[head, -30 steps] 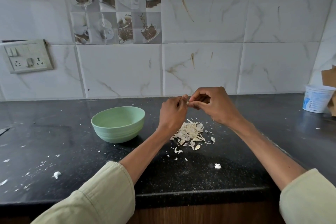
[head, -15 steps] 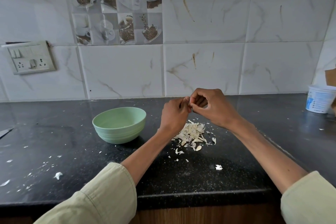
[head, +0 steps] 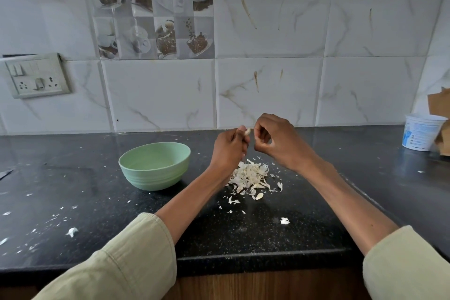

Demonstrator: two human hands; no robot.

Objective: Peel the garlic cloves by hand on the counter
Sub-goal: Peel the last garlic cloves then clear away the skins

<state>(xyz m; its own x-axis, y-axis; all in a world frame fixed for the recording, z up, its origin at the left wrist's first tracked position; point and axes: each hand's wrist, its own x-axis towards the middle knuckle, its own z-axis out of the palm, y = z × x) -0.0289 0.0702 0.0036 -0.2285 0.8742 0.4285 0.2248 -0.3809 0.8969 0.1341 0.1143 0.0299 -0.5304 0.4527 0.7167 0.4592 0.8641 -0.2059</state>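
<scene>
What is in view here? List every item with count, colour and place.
bowl: one, pale green, on the counter left of the hands.
peel pile: one, off-white, on the counter below the hands.
clove: one, pale, pinched in the left hand.
tub: one, white with blue print, far right by the wall.
socket plate: one, grey-white, on the left wall.
counter: one, black, flecked with peel bits.
left hand: holds the clove.
right hand: fingers curled beside the clove.

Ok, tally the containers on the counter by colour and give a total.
Green: 1, the bowl
White: 1, the tub at the right edge
Total: 2
</scene>
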